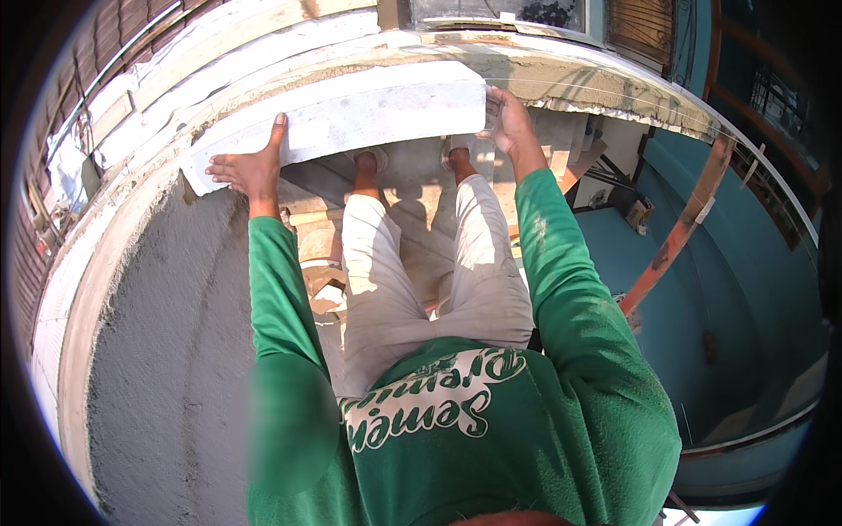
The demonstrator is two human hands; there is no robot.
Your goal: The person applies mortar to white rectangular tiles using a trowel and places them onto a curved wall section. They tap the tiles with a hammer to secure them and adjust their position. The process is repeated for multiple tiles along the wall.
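A long white lightweight concrete block [377,110] lies lengthwise along the top of a low wall in front of me. My left hand [250,171] holds its left part, the thumb up the near face and the fingers stretched toward the left end. Against the right end, my right hand [509,123] is cupped, its fingers partly hidden by the block. Grey mortar [553,83] covers the wall top to the right of the block. A thin pale string [596,90] runs above that mortar. The surface beneath the block is hidden.
A rough grey rendered wall [167,351] curves down the left side. My feet stand on a lower, cluttered floor [412,197]. At the right, an orange-brown post [680,232] leans before a teal wall [728,289]. Brown roofing [96,44] shows at the far left.
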